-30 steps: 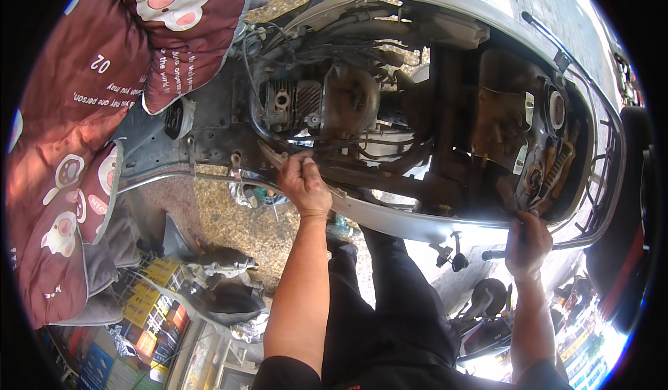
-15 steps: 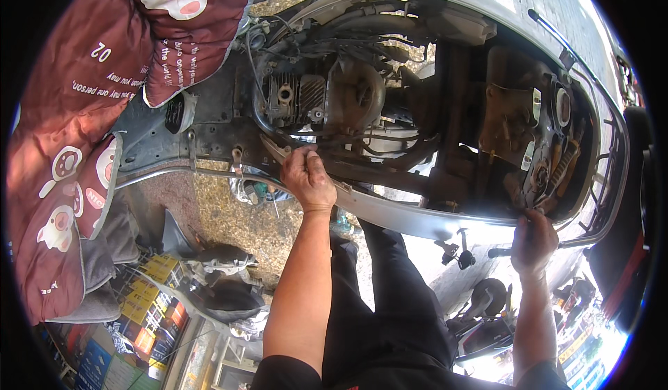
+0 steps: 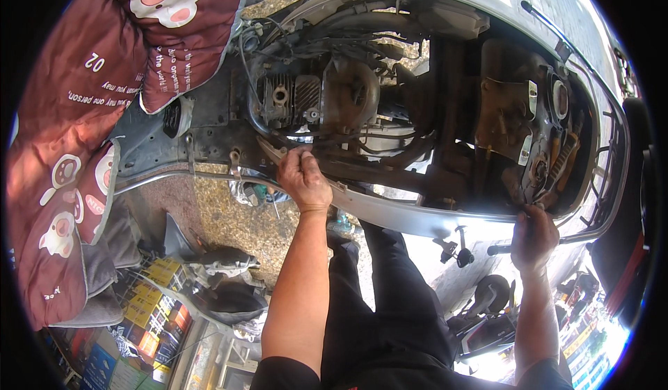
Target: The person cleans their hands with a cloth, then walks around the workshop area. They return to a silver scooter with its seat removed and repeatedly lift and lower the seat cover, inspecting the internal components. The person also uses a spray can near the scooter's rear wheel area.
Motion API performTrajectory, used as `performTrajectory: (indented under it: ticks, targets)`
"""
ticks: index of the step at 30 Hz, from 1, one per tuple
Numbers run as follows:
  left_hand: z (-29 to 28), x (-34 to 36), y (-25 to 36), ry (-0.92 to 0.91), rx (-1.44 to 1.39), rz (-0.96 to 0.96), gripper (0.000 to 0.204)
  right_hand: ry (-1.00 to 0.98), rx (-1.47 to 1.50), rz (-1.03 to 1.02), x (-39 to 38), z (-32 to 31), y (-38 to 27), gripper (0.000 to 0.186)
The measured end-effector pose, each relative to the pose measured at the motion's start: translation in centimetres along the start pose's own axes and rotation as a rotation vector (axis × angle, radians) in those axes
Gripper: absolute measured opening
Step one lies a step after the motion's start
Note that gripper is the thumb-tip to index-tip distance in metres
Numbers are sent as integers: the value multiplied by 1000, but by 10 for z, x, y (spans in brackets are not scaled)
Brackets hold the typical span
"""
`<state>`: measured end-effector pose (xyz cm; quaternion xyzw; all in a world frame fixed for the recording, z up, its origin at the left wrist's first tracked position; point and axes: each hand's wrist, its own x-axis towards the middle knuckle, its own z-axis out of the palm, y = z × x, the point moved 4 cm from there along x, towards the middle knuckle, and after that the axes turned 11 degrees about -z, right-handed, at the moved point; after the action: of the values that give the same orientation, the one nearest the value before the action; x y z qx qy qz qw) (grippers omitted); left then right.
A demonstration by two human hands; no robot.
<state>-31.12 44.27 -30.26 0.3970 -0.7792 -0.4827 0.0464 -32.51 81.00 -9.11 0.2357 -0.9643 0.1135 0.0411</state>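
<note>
A scooter body [image 3: 459, 105] stretches across my view, open to the frame, hoses and engine [image 3: 292, 98]. My left hand [image 3: 303, 181] has its fingers closed over the near edge of the silver side panel [image 3: 383, 211], just below the engine. Farther right, my right hand [image 3: 530, 240] grips the same panel's near rim toward the rounded end, fingertips partly hidden at the edge. A curved metal rail [image 3: 607, 174] runs around that end.
Maroon quilted covers [image 3: 69, 139] with bear prints drape over the left end. Below lie loose dark parts [image 3: 229, 292] and stacked colourful boxes [image 3: 149, 299]. Another scooter [image 3: 487, 313] stands at lower right. My legs [image 3: 376, 299] are beneath the body.
Both hands keep their grips on the panel, with the right a little farther right than a second ago. The view has shifted slightly since half a second ago.
</note>
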Motion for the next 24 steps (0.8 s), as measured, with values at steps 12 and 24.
performTrajectory:
  ticks: [12, 24]
  targets:
    - [0, -2, 2, -8, -12, -50, 23, 3, 10, 17, -2, 0, 0, 13]
    - [1, -1, 0, 38, 4, 3, 23, -12, 12, 29, -2, 1, 0, 12]
